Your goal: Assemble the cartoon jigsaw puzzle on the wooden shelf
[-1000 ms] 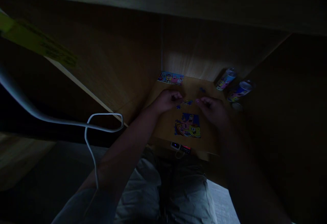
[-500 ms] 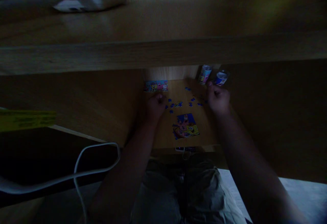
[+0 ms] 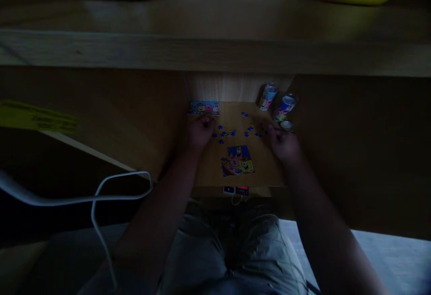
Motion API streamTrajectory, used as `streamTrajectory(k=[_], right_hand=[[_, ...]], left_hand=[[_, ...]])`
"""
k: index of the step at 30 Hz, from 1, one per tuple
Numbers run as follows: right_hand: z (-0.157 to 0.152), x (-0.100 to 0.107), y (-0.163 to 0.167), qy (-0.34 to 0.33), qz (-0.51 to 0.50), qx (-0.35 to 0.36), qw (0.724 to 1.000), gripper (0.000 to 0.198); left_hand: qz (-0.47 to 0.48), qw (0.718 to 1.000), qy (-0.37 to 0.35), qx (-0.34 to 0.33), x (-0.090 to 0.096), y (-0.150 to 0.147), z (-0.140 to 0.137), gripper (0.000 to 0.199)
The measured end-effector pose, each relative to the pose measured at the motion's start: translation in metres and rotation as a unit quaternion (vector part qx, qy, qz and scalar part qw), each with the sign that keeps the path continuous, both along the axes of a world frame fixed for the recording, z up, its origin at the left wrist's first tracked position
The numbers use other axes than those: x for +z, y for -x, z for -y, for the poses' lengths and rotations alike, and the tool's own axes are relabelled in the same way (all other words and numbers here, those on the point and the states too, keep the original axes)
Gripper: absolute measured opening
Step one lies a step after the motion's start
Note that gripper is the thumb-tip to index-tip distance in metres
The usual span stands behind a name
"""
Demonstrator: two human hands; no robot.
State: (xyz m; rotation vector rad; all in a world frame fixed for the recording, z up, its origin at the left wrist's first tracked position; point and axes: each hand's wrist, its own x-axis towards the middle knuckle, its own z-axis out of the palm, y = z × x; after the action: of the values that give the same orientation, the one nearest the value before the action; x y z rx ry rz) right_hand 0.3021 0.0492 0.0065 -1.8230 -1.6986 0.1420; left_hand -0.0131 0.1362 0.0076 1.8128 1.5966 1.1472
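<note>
In dim light, my left hand rests curled on the wooden surface, beside the loose jigsaw pieces; whatever its fingers may hold is hidden. My right hand is on the other side of the pieces, fingers bent together and their tips close to the right-hand pieces. I cannot make out anything between them. Several blue pieces lie near my left hand. A partly assembled cartoon puzzle lies nearer to me. Behind my left hand is a colourful picture strip.
Two printed cans stand at the back right, with a small round disc by the nearer one. A shelf edge crosses above. A white cable loops at left. Devices sit below the front edge.
My right hand has come down from beside the cans towards the loose pieces, uncovering the round disc. My left hand stays curled in about the same place. The camera view has shifted slightly.
</note>
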Motion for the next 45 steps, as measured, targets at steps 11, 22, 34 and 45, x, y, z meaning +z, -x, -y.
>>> streamTrajectory(k=[11,22,34,45], right_hand=[[-0.012,-0.007,0.003,-0.036,-0.002,-0.014,0.999,0.080],[-0.012,-0.003,0.001,-0.099,-0.015,-0.030,0.995,0.074],[-0.007,0.001,0.010,-0.045,-0.023,0.061,0.997,0.066],[-0.004,-0.002,0.041,0.065,0.052,0.298,0.951,0.022]], left_hand=[[0.005,1.000,0.000,-0.005,0.003,0.002,0.005,0.026],[-0.046,0.999,0.002,0.022,0.002,0.022,0.007,0.021],[-0.094,0.972,0.031,-0.214,-0.012,0.027,0.039,0.023],[0.003,0.951,0.094,-0.295,-0.011,0.025,0.033,0.015]])
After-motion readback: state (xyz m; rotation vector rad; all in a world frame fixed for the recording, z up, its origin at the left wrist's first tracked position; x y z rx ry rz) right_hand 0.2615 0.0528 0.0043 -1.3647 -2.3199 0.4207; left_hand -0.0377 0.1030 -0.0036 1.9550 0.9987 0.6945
